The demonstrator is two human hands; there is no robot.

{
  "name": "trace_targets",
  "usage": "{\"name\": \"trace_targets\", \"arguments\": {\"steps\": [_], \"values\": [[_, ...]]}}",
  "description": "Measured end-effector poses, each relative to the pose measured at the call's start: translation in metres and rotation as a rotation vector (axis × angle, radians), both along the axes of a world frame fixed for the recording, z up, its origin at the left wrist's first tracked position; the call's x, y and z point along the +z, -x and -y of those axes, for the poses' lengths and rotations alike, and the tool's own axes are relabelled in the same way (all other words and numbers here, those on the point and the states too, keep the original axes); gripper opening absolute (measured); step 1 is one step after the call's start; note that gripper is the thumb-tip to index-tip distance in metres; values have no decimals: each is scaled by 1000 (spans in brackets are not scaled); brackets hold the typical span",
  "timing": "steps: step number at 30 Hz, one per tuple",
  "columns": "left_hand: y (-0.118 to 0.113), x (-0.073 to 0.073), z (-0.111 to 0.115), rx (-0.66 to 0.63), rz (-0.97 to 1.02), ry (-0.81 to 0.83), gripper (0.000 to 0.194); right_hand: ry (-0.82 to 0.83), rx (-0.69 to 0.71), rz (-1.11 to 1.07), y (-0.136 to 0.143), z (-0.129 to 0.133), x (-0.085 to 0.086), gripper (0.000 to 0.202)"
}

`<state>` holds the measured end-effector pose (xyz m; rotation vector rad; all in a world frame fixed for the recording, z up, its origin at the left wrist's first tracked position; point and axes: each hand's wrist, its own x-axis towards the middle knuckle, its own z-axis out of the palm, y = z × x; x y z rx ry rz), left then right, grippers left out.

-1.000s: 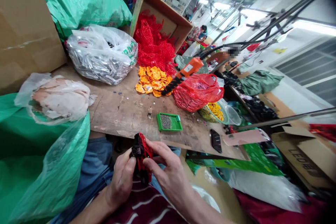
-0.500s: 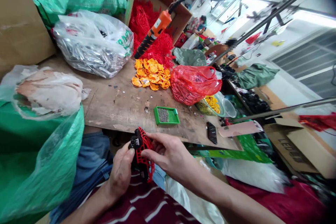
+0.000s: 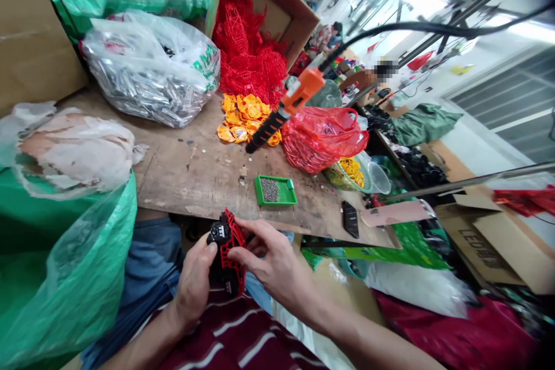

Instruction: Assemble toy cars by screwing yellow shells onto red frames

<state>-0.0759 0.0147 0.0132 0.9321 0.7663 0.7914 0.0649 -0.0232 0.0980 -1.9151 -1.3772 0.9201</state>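
Observation:
Over my lap, just off the bench's front edge, my left hand [image 3: 193, 278] grips the black side of a toy car [image 3: 233, 245] with a red lattice frame and black wheels. My right hand [image 3: 273, 257] pinches the red lattice from the other side, thumb and forefinger on it. Part of the black underside is hidden by my fingers. An electric screwdriver [image 3: 284, 108], orange and black, hangs by its cord above the bench. Beyond the car lies a green tray [image 3: 286, 192] with small metal screws at one end.
On the wooden bench [image 3: 182, 170] lie orange parts [image 3: 247, 110], red lattice parts [image 3: 245, 52], a bag of silvery parts [image 3: 151, 87], a red plastic bag [image 3: 318, 139] and a black phone-like object [image 3: 350, 219]. A green sack [image 3: 56, 277] stands at left. Other people are farther back.
The hanging screwdriver has swung right and lower, from the red parts to in front of the orange ones. Both hands and the toy car have shifted slightly left.

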Motion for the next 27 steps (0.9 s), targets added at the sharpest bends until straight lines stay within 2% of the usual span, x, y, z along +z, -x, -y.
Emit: {"name": "trace_targets", "arguments": {"steps": [4, 7, 13, 20, 27], "values": [[-2, 7, 1, 10, -71, -26, 31, -52, 73, 8, -4, 1, -5, 40], [-1, 12, 2, 15, -148, -116, 24, -39, 109, -17, -8, 4, -4, 40], [1, 16, 6, -30, -167, -266, 22, -21, 98, -51, -10, 10, 3, 39], [-1, 17, 10, 5, -169, -242, 20, -97, 52, -44, -10, 14, 1, 43], [-2, 18, 12, 26, -177, -113, 21, -78, -16, -106, -7, 16, 0, 42]]}}
